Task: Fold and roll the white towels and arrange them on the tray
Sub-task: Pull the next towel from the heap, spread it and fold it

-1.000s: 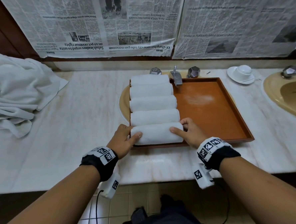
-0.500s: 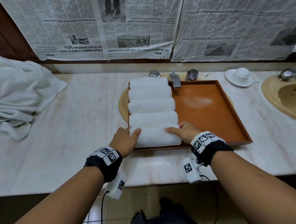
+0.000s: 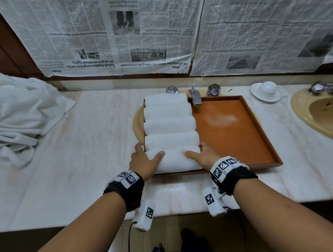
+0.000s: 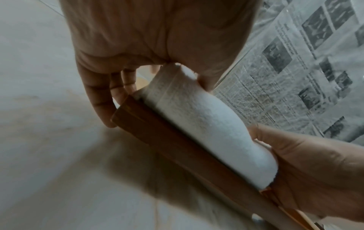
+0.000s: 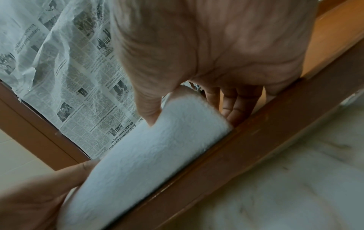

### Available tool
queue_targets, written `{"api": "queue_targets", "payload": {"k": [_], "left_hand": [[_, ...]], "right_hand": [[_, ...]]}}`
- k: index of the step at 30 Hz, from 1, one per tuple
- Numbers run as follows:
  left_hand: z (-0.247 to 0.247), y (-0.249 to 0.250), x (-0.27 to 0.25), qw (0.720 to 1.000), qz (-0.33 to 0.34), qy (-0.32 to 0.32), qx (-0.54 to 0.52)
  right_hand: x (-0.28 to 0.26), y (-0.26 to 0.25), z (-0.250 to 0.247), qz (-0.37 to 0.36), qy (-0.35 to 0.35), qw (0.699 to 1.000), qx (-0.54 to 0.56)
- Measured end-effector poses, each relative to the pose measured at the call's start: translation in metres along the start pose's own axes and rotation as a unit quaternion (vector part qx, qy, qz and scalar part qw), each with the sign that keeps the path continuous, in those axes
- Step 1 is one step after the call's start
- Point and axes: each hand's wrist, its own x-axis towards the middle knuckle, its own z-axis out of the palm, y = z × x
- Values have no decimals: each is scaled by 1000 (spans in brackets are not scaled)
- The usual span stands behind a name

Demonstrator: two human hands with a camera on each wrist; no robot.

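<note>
An orange-brown tray [image 3: 230, 131] lies on the marble counter with several rolled white towels in a column along its left side. The nearest rolled towel [image 3: 173, 160] lies just inside the front rim, touching the roll behind it [image 3: 171, 140]. My left hand [image 3: 144, 162] cups its left end and my right hand [image 3: 200, 157] its right end, thumbs laid over the top. In the left wrist view the left hand [image 4: 147, 38] has its fingers down beside the tray corner [image 4: 126, 112]. In the right wrist view the right hand [image 5: 216, 46] has its fingers behind the roll [image 5: 147, 155].
A heap of unfolded white towels [image 3: 15, 115] lies at the far left of the counter. The tray sits over a beige sink [image 3: 137, 121] with a tap [image 3: 194, 96]. A cup on a saucer [image 3: 266, 91] and a second sink [image 3: 326, 114] are at right. Newspaper [image 3: 117, 31] covers the wall.
Both hands have stayed on the ends of the nearest roll, and the right wrist has come closer over the tray's front rim. The roll itself has barely moved.
</note>
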Motion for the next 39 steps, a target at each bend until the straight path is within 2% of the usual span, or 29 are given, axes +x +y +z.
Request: {"api": "queue_targets", "payload": {"k": [5,14,19,21,23,25,26,29,32,39], "left_hand": [[-6,0,3,998,-24,-37,-37],[-11,-2,2,999,-4,-42,29],[-23,-1,1,996,21,-70,52],[-29,-1,3,995,24,-61,70],[-36,-5,8,996,25,-44,70],[-45,-10,12,998,26,-17,56],[-51,-13,13,998,21,-3,55],[-78,-26,13,995,7,9,102],[-113,-44,19,989,-1,24,143],[-229,-83,35,979,-37,133,150]], "right_hand": [[-3,-2,0,-8,-13,1000,14],[-5,-11,-3,-23,-58,998,1],[-5,-17,-17,3,-72,996,-46],[-2,-22,-21,5,-31,996,-85],[-7,-32,-25,-20,39,990,-131],[-12,-48,-30,-90,108,977,-163],[-14,-59,-32,-130,119,968,-177],[-14,-94,-29,-231,66,949,-207],[-11,-130,-10,-292,-7,929,-228],[7,-205,94,-336,-143,901,-234]]}}
